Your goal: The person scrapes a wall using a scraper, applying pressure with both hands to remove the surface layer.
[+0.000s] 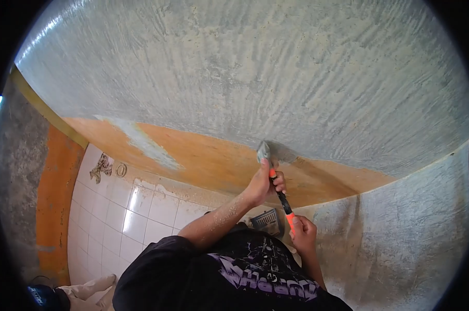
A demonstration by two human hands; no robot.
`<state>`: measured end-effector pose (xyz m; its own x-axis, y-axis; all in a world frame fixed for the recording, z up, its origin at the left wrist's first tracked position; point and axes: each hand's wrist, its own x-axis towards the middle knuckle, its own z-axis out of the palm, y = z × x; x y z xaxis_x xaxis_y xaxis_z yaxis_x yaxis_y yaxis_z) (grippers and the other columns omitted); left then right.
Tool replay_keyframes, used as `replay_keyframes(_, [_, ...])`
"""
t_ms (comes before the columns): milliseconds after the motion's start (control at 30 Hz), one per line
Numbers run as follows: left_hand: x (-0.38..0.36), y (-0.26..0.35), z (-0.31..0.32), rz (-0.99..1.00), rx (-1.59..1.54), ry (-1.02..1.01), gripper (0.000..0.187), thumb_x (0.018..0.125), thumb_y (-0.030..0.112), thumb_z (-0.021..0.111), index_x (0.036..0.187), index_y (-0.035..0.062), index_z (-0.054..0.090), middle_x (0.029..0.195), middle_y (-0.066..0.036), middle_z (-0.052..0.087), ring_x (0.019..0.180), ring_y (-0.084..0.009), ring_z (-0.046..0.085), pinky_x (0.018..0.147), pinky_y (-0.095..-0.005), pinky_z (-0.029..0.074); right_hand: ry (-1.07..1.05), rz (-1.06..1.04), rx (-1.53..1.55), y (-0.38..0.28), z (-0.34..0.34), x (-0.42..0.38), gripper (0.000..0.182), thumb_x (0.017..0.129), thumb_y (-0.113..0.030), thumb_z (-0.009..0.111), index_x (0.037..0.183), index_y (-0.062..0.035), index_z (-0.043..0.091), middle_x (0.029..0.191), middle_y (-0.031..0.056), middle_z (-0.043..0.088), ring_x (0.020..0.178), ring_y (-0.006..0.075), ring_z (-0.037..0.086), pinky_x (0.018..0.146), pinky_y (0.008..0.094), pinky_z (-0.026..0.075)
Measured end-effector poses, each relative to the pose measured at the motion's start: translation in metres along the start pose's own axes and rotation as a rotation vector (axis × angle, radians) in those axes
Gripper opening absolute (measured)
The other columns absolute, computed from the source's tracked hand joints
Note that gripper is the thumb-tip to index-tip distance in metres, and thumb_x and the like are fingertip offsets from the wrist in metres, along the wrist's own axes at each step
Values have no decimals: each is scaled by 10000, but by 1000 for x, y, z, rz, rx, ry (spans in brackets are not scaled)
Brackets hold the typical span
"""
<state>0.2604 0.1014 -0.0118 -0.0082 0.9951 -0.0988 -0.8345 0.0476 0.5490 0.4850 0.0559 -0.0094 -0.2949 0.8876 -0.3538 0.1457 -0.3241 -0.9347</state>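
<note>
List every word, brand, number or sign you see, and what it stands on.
Black shirt: large purple lettering, too stylised and distorted to quote.
Dark item at lower left: blue-white marks, too blurred to read.
Tool in the hands: no readable text.
Nothing can be quoted with certainty.
</note>
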Motion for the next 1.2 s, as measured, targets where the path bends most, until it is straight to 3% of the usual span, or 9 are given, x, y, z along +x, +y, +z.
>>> replay_keyframes(100, [-3, 1, -2, -25, -33, -24, 532, 961, 696, 233, 974, 175, 343, 666, 4, 327, 615, -156, 391, 687, -382, 446, -19, -63, -79, 0, 7, 6, 265, 994, -230, 588, 1011, 28, 647, 639, -22, 524, 469, 50, 436, 428, 227, 328])
replay_keyframes(267, [-2, 7, -15, 34, -19, -51, 530, 951, 701, 236, 977, 183, 347, 682, 2, 330, 640, -158, 385, 711, -381, 433, -44, -60, -40, 7, 13, 7, 264, 995, -226, 585, 1009, 31, 643, 640, -15, 525, 465, 52, 435, 424, 226, 332])
replay_keyframes(467, [1, -6, -2, -82, -60, -43, 535, 960, 692, 261, 990, 165, 342, 683, -4, 343, 626, -166, 424, 698, -396, 472, -3, 4, 24, 8, 0, 0, 261, 986, -248, 609, 993, 8, 654, 661, -26, 533, 506, 46, 444, 460, 213, 346])
replay_keyframes(1200, [-6, 12, -15, 36, 38, -3, 560, 938, 722, 249, 976, 172, 349, 640, 12, 310, 583, -135, 357, 660, -364, 408, -29, -16, -27, 9, 31, 6, 295, 1006, -283, 571, 996, 4, 638, 594, -16, 495, 441, 57, 425, 404, 228, 321])
